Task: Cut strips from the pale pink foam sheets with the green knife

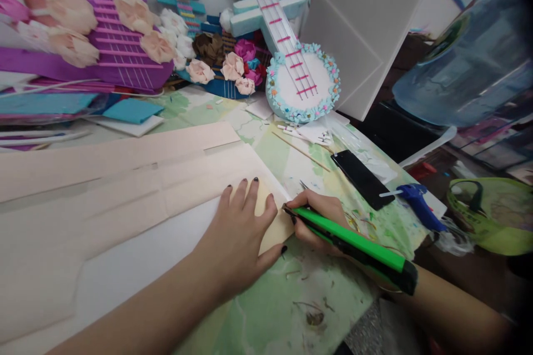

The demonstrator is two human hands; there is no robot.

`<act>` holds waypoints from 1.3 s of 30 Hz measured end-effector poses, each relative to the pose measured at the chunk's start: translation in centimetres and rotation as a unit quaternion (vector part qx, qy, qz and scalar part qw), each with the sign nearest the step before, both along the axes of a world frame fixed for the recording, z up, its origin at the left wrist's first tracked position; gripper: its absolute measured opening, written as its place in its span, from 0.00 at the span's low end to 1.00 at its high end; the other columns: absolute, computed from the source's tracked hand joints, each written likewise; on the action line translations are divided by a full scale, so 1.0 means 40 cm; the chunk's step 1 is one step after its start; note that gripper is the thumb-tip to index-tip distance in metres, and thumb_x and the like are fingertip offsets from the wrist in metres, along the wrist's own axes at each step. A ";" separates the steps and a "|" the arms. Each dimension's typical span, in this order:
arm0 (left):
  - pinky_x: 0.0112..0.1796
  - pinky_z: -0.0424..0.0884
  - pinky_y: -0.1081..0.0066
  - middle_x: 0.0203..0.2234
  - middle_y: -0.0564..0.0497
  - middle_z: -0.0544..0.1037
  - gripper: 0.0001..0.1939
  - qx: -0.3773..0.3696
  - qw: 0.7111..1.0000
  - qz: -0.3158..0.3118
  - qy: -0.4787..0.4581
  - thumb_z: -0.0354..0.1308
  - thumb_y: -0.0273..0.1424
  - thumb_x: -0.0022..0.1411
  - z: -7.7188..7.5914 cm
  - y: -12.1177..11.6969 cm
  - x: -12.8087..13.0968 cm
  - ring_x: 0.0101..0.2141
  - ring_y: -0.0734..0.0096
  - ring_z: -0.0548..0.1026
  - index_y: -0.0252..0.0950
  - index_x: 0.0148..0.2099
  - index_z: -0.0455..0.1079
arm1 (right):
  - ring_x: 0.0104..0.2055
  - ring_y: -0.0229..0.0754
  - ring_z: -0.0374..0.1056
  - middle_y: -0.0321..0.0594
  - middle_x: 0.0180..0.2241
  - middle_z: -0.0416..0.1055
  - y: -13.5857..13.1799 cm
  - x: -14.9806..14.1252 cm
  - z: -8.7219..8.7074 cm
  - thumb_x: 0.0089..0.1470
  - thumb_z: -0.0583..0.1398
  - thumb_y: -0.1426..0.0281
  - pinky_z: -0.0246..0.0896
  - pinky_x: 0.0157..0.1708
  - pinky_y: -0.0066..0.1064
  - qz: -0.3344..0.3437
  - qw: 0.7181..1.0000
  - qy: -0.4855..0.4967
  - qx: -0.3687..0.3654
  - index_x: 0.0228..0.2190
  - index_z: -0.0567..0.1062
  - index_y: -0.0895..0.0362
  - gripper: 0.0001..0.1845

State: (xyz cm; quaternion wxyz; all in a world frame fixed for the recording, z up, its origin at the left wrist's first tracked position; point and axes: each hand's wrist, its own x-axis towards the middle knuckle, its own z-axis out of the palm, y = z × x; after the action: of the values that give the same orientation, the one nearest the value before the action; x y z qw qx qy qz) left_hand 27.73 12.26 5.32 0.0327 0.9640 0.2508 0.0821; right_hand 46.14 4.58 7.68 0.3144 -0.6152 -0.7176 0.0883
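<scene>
My left hand (241,230) lies flat with its fingers spread, pressing on a pale cream sheet (272,224) at its right end. Fingers of my right hand (320,213) are wrapped round a green utility knife (353,238). The knife's dark tip touches or nearly touches the sheet's right edge, just beyond my left fingers; the blade itself is hard to make out. Beneath my left forearm is a white surface (166,263), and long peach-coloured strips (125,188) stretch away to the left.
Behind stand a light-blue guitar-shaped craft (306,80) and a purple one (120,50) with paper flowers. A thin stick (302,152), a black phone (362,177) and a blue glue gun (420,205) lie to the right. Past the table edge are a water jug (462,77) and a yellow-green basket (491,222).
</scene>
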 end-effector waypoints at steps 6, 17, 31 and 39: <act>0.57 0.52 0.40 0.63 0.29 0.57 0.34 0.002 1.000 0.001 0.000 0.45 0.52 0.63 -0.001 0.000 0.000 0.62 0.32 0.53 0.35 0.62 0.60 | 0.24 0.34 0.66 0.35 0.25 0.73 -0.002 -0.001 0.005 0.45 0.56 0.74 0.61 0.26 0.24 -0.001 1.000 -0.006 -0.001 0.31 0.71 0.55 0.08; 0.56 0.52 0.40 0.63 0.27 0.57 0.34 -0.001 1.000 -0.002 0.001 0.44 0.51 0.63 0.001 0.001 0.000 0.62 0.31 0.53 0.34 0.62 0.60 | 0.25 0.34 0.66 0.35 0.25 0.72 -0.011 -0.003 0.020 0.46 0.56 0.75 0.61 0.28 0.24 0.000 1.000 0.009 -0.017 0.32 0.70 0.55 0.08; 0.56 0.52 0.40 0.63 0.26 0.55 0.35 -0.004 1.000 -0.004 0.018 0.43 0.52 0.63 0.004 0.002 0.002 0.62 0.31 0.52 0.34 0.63 0.60 | 0.20 0.33 0.63 0.32 0.21 0.70 -0.011 -0.001 0.000 0.42 0.55 0.76 0.57 0.22 0.23 -0.005 0.999 -0.014 0.032 0.29 0.70 0.55 0.09; 0.56 0.52 0.39 0.63 0.30 0.57 0.33 -0.005 1.000 -0.005 0.012 0.45 0.52 0.63 0.005 0.004 0.001 0.62 0.30 0.53 0.39 0.63 0.60 | 0.18 0.31 0.63 0.30 0.19 0.69 -0.009 0.010 -0.031 0.40 0.55 0.76 0.56 0.21 0.21 0.004 0.997 -0.007 0.075 0.28 0.70 0.55 0.09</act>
State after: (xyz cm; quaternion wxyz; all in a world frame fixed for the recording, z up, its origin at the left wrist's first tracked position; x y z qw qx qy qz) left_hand 27.78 12.43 5.54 0.0345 0.9659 0.2470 0.0694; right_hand 46.55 4.24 6.42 0.3545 -0.5871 -0.7271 0.0309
